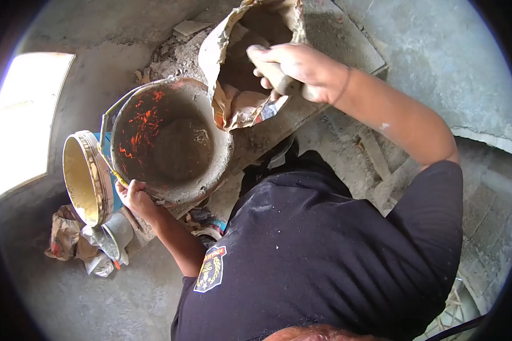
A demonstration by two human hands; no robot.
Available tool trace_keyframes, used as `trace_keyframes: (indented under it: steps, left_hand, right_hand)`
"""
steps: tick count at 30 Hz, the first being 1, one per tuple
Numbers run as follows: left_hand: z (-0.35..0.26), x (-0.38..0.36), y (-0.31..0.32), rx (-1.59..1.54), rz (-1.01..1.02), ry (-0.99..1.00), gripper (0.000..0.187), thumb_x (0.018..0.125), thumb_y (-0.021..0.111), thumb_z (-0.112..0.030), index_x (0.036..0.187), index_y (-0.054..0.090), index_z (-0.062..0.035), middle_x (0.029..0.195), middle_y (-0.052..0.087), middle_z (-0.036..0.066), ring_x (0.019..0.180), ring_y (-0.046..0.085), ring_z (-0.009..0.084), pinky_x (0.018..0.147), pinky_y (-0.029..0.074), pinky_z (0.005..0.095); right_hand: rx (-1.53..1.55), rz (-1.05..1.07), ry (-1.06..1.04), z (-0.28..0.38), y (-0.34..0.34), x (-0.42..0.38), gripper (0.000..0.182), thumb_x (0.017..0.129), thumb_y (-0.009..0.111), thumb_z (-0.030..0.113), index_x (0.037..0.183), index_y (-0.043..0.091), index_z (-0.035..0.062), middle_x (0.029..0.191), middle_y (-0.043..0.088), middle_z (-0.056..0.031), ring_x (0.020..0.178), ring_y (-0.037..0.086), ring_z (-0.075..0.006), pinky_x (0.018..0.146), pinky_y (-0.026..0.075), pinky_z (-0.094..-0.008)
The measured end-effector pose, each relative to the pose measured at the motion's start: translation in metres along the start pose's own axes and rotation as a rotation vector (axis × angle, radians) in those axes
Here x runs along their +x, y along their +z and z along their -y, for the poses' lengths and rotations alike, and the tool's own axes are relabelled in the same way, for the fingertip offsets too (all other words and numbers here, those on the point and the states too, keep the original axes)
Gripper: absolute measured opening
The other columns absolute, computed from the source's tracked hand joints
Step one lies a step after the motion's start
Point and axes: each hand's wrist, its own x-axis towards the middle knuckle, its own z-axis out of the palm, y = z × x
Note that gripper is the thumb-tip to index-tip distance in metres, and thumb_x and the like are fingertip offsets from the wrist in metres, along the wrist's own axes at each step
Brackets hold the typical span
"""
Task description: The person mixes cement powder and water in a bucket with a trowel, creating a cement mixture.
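Note:
A large round bucket (pixel 182 148), crusted with grey and streaked with orange inside, stands tilted at centre left. My left hand (pixel 135 196) is closed on its wire handle (pixel 111 165), near the bucket's lower left rim. Above and to the right is an open paper sack (pixel 213 51) with torn edges and grey powder inside. My right hand (pixel 293 68) is wrapped round a thick tool handle (pixel 273 77) at the sack's mouth. The tool's other end cannot be made out.
A whitish bucket (pixel 88 176) with a crusted rim lies left of the large one. Below it are crumpled bags (pixel 68 233) and a grey container (pixel 118 230). Rubble (pixel 182 54) lies by the wall behind, and boards (pixel 375 153) lie on the floor at right.

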Motion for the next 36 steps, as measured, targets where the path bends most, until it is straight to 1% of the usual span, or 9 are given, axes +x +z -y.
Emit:
trace_keyframes:
  steps: [5, 11, 13, 18, 21, 25, 30, 31, 36]
  left_hand:
    - [0.005, 0.012, 0.001, -0.12, -0.001, -0.073, 0.015, 0.067, 0.047, 0.004, 0.078, 0.048, -0.0049, 0.08, 0.045, 0.0, 0.069, 0.043, 0.0097, 0.064, 0.037, 0.0227]
    - [-0.003, 0.021, 0.005, -0.174, 0.097, 0.026, 0.017, 0.07, 0.046, 0.007, 0.081, 0.05, -0.0058, 0.075, 0.045, -0.002, 0.063, 0.04, 0.0061, 0.057, 0.032, 0.0205]
    - [0.001, 0.025, 0.002, -0.216, 0.092, -0.029, 0.018, 0.07, 0.046, 0.008, 0.082, 0.049, -0.0058, 0.074, 0.046, -0.003, 0.062, 0.04, 0.0055, 0.056, 0.032, 0.0203]
    - [0.02, 0.038, -0.006, -0.321, 0.159, -0.062, 0.015, 0.072, 0.049, 0.005, 0.083, 0.049, -0.0056, 0.072, 0.048, -0.002, 0.06, 0.041, 0.0057, 0.055, 0.034, 0.0197]
    - [0.026, 0.039, -0.008, -0.351, 0.186, -0.084, 0.015, 0.074, 0.051, 0.003, 0.087, 0.052, -0.0045, 0.074, 0.049, -0.002, 0.061, 0.043, 0.0065, 0.056, 0.036, 0.0199]
    - [0.017, 0.035, -0.005, -0.378, 0.177, -0.058, 0.018, 0.075, 0.054, 0.002, 0.092, 0.054, -0.0047, 0.077, 0.05, -0.003, 0.061, 0.045, 0.0054, 0.054, 0.036, 0.0207]
    - [0.013, 0.033, 0.001, -0.501, 0.227, -0.082, 0.023, 0.068, 0.052, 0.007, 0.089, 0.052, -0.002, 0.075, 0.046, -0.003, 0.06, 0.041, 0.0044, 0.052, 0.037, 0.0202]
    - [0.012, 0.032, 0.001, -0.498, 0.232, -0.108, 0.022, 0.068, 0.052, 0.007, 0.088, 0.051, -0.0025, 0.073, 0.045, -0.004, 0.06, 0.04, 0.0038, 0.051, 0.035, 0.0201]
    - [0.012, 0.024, 0.003, -0.46, 0.265, -0.106, 0.023, 0.065, 0.052, 0.005, 0.086, 0.051, -0.0034, 0.077, 0.045, -0.005, 0.066, 0.038, 0.0037, 0.057, 0.032, 0.0179]
  right_hand:
    - [0.043, -0.098, 0.068, 0.004, 0.01, -0.044, 0.034, 0.099, 0.054, 0.029, 0.116, 0.052, 0.0002, 0.097, 0.058, -0.0086, 0.075, 0.058, -0.0126, 0.055, 0.053, -0.0279]
    - [0.01, -0.104, 0.018, -0.006, 0.019, -0.065, 0.03, 0.101, 0.052, 0.026, 0.118, 0.052, 0.0014, 0.097, 0.057, -0.0067, 0.074, 0.056, -0.0113, 0.052, 0.051, -0.0245]
    - [-0.031, -0.122, -0.064, -0.011, 0.026, -0.071, 0.029, 0.101, 0.05, 0.026, 0.119, 0.052, 0.0024, 0.099, 0.057, -0.0061, 0.074, 0.056, -0.011, 0.051, 0.051, -0.0241]
    - [-0.115, -0.149, -0.122, -0.005, 0.055, -0.106, 0.047, 0.102, 0.048, 0.025, 0.142, 0.039, 0.0021, 0.102, 0.055, -0.007, 0.073, 0.054, -0.0096, 0.05, 0.05, -0.0222]
    - [-0.178, -0.192, -0.148, -0.004, 0.077, -0.129, 0.049, 0.102, 0.048, 0.025, 0.144, 0.036, 0.0018, 0.104, 0.055, -0.0075, 0.072, 0.054, -0.0097, 0.048, 0.049, -0.0222]
    - [-0.219, -0.118, -0.19, -0.004, 0.105, -0.15, 0.055, 0.102, 0.047, 0.02, 0.148, 0.027, -0.0014, 0.106, 0.053, -0.0123, 0.066, 0.054, -0.0105, 0.042, 0.049, -0.0214]
    - [-0.227, 0.004, -0.114, -0.023, 0.126, -0.15, 0.068, 0.097, 0.056, 0.024, 0.149, 0.022, -0.0039, 0.107, 0.054, -0.0158, 0.06, 0.054, -0.0123, 0.039, 0.049, -0.0222]
    - [-0.193, 0.046, -0.074, -0.026, 0.133, -0.147, 0.061, 0.097, 0.055, 0.018, 0.148, 0.028, -0.0031, 0.104, 0.056, -0.0134, 0.063, 0.057, -0.0118, 0.043, 0.048, -0.0231]
    - [-0.376, 0.185, 0.129, -0.06, 0.144, -0.109, 0.059, 0.096, 0.057, 0.02, 0.147, 0.034, 0.0017, 0.097, 0.057, -0.008, 0.063, 0.056, -0.0093, 0.045, 0.047, -0.022]
